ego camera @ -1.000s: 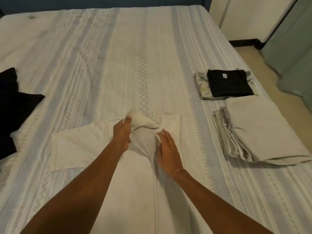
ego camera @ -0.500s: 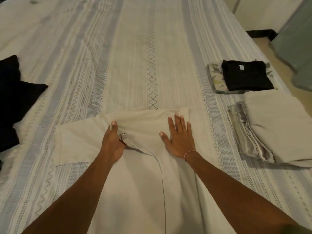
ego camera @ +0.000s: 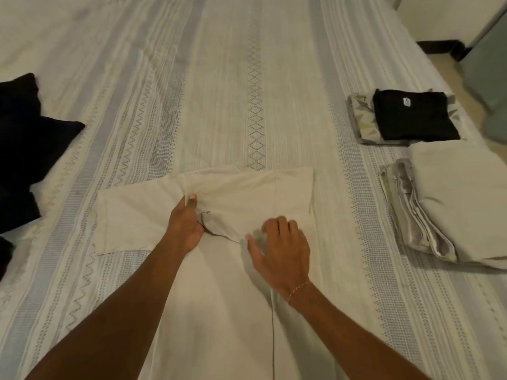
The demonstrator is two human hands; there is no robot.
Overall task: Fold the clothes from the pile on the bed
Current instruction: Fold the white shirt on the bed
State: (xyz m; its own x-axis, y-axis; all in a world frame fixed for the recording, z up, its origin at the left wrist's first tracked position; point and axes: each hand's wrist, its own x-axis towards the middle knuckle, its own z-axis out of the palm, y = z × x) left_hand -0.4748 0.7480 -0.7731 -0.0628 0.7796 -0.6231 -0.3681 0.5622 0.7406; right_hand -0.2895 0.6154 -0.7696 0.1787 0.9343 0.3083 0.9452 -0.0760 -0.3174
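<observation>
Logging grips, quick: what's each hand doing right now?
Left hand: closed, pinching the cream shirt.
Right hand: open, fingers loosely bent over the shirt.

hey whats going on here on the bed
A person is folding a cream shirt spread on the striped bed. The left hand pinches the fabric near the collar, while the right hand is over the shirt's front, fingers loosely curled. Folded items are stacked at the right: a black t-shirt on a patterned piece, and beige linens. Dark clothes wait at the left.
</observation>
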